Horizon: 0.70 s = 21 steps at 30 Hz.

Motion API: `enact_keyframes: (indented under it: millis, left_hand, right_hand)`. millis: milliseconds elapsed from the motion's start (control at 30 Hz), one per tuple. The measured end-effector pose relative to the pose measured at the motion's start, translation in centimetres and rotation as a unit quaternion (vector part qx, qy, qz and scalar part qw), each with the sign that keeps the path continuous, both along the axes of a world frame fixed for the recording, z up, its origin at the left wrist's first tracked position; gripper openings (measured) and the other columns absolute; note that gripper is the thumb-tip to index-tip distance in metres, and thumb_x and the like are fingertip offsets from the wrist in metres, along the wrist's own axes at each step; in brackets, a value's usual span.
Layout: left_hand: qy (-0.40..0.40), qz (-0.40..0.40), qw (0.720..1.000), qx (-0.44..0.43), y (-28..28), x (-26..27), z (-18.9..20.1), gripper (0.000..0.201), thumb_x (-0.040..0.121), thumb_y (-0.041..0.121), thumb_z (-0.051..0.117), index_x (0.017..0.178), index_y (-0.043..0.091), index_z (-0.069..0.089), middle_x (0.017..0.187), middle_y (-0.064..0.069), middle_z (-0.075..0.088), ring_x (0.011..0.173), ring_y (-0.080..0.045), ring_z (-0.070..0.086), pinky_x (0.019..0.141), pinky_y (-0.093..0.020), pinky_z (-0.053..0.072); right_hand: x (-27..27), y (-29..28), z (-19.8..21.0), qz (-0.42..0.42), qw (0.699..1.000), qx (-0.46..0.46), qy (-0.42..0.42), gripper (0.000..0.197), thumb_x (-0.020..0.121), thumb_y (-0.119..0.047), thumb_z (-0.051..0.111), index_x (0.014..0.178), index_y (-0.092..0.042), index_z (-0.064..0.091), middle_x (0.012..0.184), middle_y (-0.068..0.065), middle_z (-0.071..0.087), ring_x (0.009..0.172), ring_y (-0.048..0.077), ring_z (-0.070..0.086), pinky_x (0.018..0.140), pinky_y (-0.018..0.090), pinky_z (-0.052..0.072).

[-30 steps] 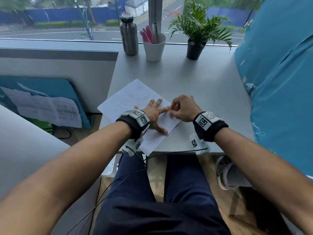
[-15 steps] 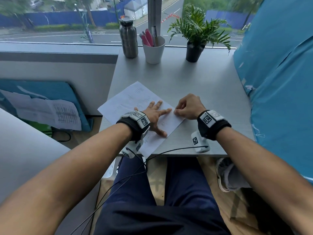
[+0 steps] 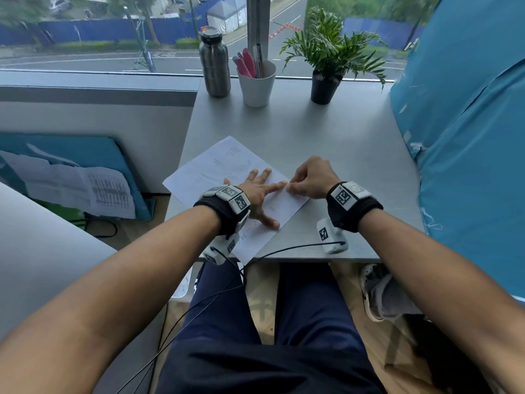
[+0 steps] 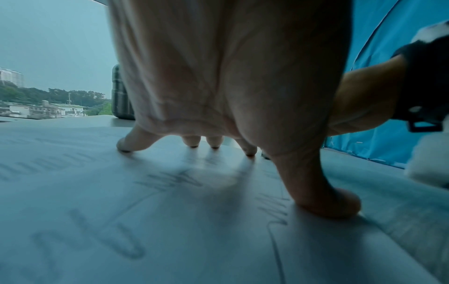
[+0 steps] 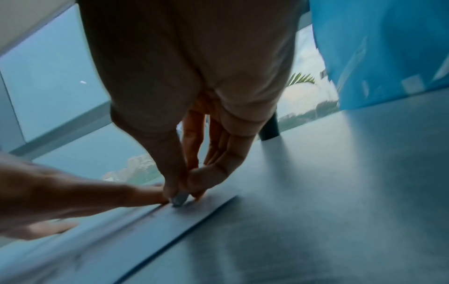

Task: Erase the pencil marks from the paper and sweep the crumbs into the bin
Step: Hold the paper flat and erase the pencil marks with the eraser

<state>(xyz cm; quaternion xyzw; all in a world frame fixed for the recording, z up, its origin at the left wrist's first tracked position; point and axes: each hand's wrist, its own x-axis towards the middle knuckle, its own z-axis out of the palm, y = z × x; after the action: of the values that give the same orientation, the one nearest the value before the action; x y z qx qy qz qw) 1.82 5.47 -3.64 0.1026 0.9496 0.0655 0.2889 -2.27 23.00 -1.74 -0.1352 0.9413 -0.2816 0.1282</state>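
Two hands are seen at work on the grey desk [image 3: 326, 143], close together over a white sheet of paper [image 3: 227, 163] that lies slantwise near the front edge. Left hand [image 3: 260, 191] is spread flat, fingers straight and splayed, pressed down on the paper; in the left wrist view its fingertips [image 4: 125, 147] and thumb are planted on the sheet among faint pencil scribbles [image 4: 170, 178]. Right hand [image 3: 308, 179] is bunched at the paper's right edge, thumb and fingers pinched together on a small grey eraser [image 5: 179, 198], whose tip is pressed to the sheet. The left index fingertip is laid just beside that pinch, nearly touching it. Pencil marks are visible near the left wrist too, blurred in the head view. Crumbs cannot be made out, and a bin cannot be told. At the back of the desk, well apart from the hands, a steel bottle [image 3: 214, 66], a white cup of pens [image 3: 257, 83] and a potted plant [image 3: 326, 64] are lined up by the window. Blue sheeting [image 3: 468, 137] is hung along the right.
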Motion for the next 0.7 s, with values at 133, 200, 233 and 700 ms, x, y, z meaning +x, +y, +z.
enact_keyframes:
  millis: [133, 200, 233, 700]
  left_hand:
    - [-0.003, 0.003, 1.000, 0.006, -0.2, 0.0, 0.0, 0.117, 0.060, 0.073, 0.074, 0.148, 0.054, -0.002, 0.158, 0.011, -0.027, 0.147, -0.020, -0.022, 0.100, -0.080, 0.004]
    - [-0.003, 0.000, 1.000, 0.005, -0.1, 0.0, -0.1, 0.118, 0.060, 0.072, 0.074, 0.147, 0.056, -0.003, 0.158, 0.011, -0.026, 0.147, -0.020, -0.022, 0.099, -0.081, 0.005]
    - [-0.001, 0.000, 1.000, 0.005, -0.1, -0.1, -0.2, 0.118, 0.060, 0.072, 0.075, 0.146, 0.056, -0.004, 0.158, 0.012, -0.025, 0.147, -0.020, -0.022, 0.099, -0.081, 0.005]
    - [-0.006, 0.016, 1.000, 0.015, 0.0, -0.3, -0.1, 0.127, 0.058, 0.071, 0.076, 0.150, 0.047, -0.007, 0.159, 0.014, -0.023, 0.147, -0.018, -0.020, 0.100, -0.080, 0.005]
  right_hand:
    - [0.8, -0.7, 0.0, 0.065, 0.998, 0.023, -0.008, 0.007, 0.074, -0.019, 0.079, 0.078, -0.013, 0.079, 0.058, -0.007, 0.063, 0.050, -0.001, 0.054, 0.051, 0.005, 0.036]
    - [0.2, -0.3, 0.1, 0.019, 1.000, 0.009, -0.007, 0.007, 0.073, -0.021, 0.080, 0.076, -0.015, 0.079, 0.055, -0.010, 0.061, 0.054, 0.001, 0.054, 0.052, 0.007, 0.038]
    - [-0.1, -0.1, 0.1, -0.001, 1.000, 0.001, 0.001, 0.007, 0.073, -0.021, 0.080, 0.075, -0.015, 0.079, 0.055, -0.011, 0.060, 0.055, 0.001, 0.054, 0.053, 0.007, 0.038]
    - [0.1, -0.6, 0.2, 0.019, 1.000, 0.005, 0.015, 0.009, 0.073, -0.019, 0.080, 0.075, -0.011, 0.079, 0.061, 0.000, 0.068, 0.059, 0.008, 0.060, 0.064, 0.017, 0.048]
